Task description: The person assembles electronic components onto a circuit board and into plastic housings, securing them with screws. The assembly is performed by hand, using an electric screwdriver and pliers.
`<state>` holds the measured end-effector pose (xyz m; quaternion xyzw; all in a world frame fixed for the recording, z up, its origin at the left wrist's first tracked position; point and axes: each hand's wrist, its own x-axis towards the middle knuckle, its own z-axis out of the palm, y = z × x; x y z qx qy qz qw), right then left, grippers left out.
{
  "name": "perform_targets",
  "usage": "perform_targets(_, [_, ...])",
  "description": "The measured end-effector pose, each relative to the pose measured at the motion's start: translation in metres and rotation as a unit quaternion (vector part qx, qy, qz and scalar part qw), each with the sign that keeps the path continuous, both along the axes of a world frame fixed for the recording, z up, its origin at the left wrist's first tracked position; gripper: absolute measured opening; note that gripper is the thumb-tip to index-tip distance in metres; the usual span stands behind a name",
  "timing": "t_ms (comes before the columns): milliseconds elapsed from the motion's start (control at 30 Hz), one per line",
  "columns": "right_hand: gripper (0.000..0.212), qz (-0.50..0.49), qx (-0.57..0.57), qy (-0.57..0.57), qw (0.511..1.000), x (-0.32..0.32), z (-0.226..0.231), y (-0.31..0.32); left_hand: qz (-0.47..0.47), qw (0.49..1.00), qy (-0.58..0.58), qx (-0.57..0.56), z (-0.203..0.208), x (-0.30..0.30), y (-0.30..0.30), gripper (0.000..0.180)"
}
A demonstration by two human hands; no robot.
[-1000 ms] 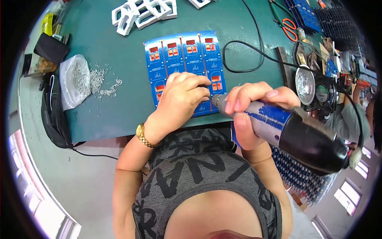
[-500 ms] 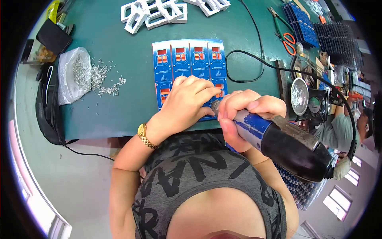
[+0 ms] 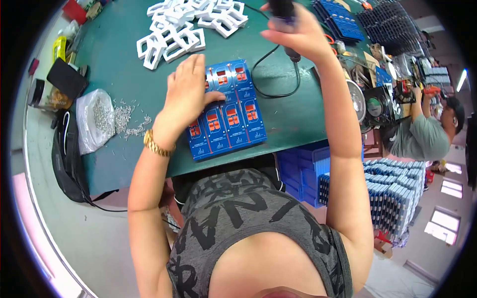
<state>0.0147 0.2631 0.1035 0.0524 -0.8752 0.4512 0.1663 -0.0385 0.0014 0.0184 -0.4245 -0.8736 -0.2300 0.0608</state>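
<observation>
A blue panel of joined circuit boards [image 3: 241, 136], with orange-red parts in its openings, lies slightly turned near the table's front edge. My left hand [image 3: 185, 97] rests on its upper left part, fingers stretched out and thumb spread. At the far side, right of the middle, my right hand [image 3: 309, 37] grips an electric screwdriver [image 3: 283, 11], blurred and partly cut off by the picture's top edge. The tool is off the panel. White plastic frames [image 3: 171, 42] lie heaped beyond the panel.
A clear bag of small metal pins [image 3: 97, 121] spills onto the table at left, beside a black pouch [image 3: 67, 154]. A black cable [image 3: 271, 95] loops right of the panel. Blue crates [image 3: 303, 174] stand below the table's right edge. Another person [image 3: 427, 129] sits at far right.
My right hand has carried the screwdriver up and away from the panel to the far side. The panel has turned a little, and my left hand has moved to its upper left.
</observation>
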Motion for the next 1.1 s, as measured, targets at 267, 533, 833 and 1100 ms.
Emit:
perform_targets(267, [0.07, -0.136, 0.289, -0.049, 0.946, -0.022, -0.083, 0.039, -0.043, 0.993, -0.061, -0.089, 0.001, -0.027, 0.018, 0.073])
perform_targets(533, [0.029, 0.04, 0.061, -0.067, 0.995, 0.088, -0.081, 0.002, -0.07, 0.988, -0.128, -0.053, 0.012, -0.031, 0.016, 0.078])
perform_targets(833, [0.013, -0.036, 0.133, -0.054, 0.989, 0.129, -0.117, -0.018, -0.023, 0.987, -0.16, 0.011, 0.033, -0.038, -0.007, 0.08])
perform_targets(1100, [0.013, -0.032, 0.229, -0.078, 0.97, 0.121, -0.118, -0.02, 0.037, 0.91, -0.225, 0.347, 0.039, -0.044, -0.118, 0.083])
